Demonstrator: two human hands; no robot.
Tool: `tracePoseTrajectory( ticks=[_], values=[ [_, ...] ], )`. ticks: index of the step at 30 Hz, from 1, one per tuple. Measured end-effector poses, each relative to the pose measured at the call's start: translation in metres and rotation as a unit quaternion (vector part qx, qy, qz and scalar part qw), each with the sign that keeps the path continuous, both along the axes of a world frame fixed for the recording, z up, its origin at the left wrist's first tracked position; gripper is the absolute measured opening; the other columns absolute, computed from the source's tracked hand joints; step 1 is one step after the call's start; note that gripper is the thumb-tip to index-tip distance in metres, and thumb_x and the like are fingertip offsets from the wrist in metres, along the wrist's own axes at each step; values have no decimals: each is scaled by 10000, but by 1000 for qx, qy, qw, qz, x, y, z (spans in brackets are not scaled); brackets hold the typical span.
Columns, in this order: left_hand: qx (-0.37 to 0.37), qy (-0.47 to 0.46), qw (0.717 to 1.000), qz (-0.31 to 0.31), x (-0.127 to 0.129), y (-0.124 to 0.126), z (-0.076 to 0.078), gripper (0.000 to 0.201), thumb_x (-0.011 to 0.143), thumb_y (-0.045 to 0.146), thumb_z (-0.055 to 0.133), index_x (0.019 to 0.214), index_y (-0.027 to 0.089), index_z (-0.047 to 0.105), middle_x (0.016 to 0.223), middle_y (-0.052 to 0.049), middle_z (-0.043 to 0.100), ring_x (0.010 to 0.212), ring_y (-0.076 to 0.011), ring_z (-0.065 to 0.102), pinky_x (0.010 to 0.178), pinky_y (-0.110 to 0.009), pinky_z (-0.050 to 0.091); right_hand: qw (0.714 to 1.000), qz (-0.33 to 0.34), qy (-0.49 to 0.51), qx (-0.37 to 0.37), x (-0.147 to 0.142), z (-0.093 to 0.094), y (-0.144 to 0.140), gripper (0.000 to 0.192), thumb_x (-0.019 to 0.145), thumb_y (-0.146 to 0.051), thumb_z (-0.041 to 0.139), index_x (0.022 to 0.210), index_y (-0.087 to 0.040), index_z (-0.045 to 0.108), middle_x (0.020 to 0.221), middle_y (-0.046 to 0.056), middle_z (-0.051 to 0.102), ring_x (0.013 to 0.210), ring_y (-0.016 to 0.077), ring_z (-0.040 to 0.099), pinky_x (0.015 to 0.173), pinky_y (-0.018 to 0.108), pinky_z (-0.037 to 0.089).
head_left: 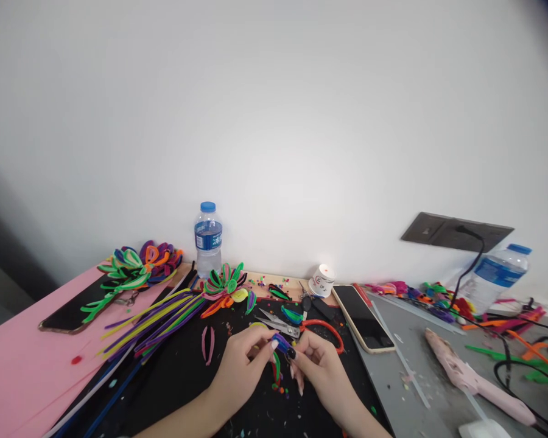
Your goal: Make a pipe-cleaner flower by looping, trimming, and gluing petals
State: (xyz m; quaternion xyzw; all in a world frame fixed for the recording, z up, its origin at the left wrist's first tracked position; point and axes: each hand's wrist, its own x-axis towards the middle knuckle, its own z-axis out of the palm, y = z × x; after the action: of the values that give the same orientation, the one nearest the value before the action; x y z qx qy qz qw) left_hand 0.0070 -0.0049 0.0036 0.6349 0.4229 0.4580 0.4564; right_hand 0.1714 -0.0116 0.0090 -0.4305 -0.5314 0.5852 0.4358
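Between both hands is a small piece of bent blue and purple pipe cleaner (282,342). My left hand (249,359) pinches its left end with thumb and fingertips. Its right end is pinched by my right hand (317,365). Just beyond the fingers lie scissors (281,323) with orange-red handles, blades apart. A green and blue pipe-cleaner petal (292,314) rests beside them. Under the hands, a green and red petal (276,370) lies on the black mat (173,383). To the left is a pink petal loop (207,345).
Pipe-cleaner flowers (137,267) lie on a phone at left, near loose pipe-cleaner stems (159,322). Water bottles (208,237) (500,274) stand by the wall. A paper cup (322,280) and a phone (364,319) are behind right. A corded pink glue gun (475,377) lies at right.
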Motion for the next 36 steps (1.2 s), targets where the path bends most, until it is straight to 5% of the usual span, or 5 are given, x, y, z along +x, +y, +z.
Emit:
tracePoseTrajectory(
  ticks=[15,26,36],
  values=[
    [-8,-46,999,3,0,3,-4,153,783,222,503,757,130,622,698,-24,551,595,-130,564,546,-222,477,1000,-8,-15,4,0,-1,1,302,728,-398,598,611,-166,445,492,-27,543,348,62,444,364,178,362],
    [-89,-48,994,-49,3,5,0,158,790,262,490,779,133,581,648,0,547,579,-123,557,546,-217,470,999,-33,-13,2,6,-10,7,230,760,-335,571,656,-166,455,496,-44,531,337,53,432,356,170,354],
    [-57,-33,997,-30,3,2,0,164,809,274,461,811,147,565,678,-7,564,594,-127,569,557,-222,476,1000,-14,-17,-15,4,-5,6,271,737,-373,581,629,-165,446,458,-42,545,300,50,413,320,159,322]
  ],
)
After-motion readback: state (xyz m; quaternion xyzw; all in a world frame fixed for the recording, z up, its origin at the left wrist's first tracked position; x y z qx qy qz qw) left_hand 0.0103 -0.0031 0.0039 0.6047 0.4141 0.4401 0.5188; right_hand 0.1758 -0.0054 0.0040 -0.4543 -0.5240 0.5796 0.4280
